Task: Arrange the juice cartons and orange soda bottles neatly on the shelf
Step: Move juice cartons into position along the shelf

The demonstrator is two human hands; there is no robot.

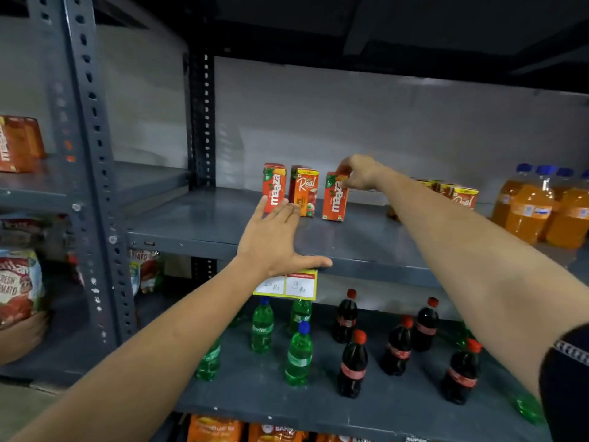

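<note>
**Shelf Status: Juice Cartons and Orange Soda Bottles, Middle Level**

The grey metal shelf (197,218) is viewed from the front and slightly above. Three juice cartons are positioned upright near its rear left section. A Maaza carton (273,186) is placed furthest left. A Real carton (305,191) is located just beside it on the right. A second Maaza carton (334,199) is set a little apart from the Real carton, further right.

The right hand (358,175) is extended over the shelf, and its fingers are clamped on the top edge of the second Maaza carton. The carton base is seen at shelf level; whether it rests fully on the surface cannot be determined.

The left hand (271,237) is laid flat above the front part of the shelf, with fingers spread apart and nothing gripped. The fingertips are positioned in front of the lower part of the first Maaza carton; contact cannot be confirmed. The thumb is stretched along the shelf's front edge, just above a yellow price tag (287,286).

A further group of cartons (463,196) is partly hidden behind the right forearm. The orange soda bottles (530,208), fitted with blue caps, are grouped upright at the far right end of the same shelf, well apart from the three left cartons.

On the shelf below, green bottles (298,358) and dark cola bottles (352,365) are distributed loosely.
</note>
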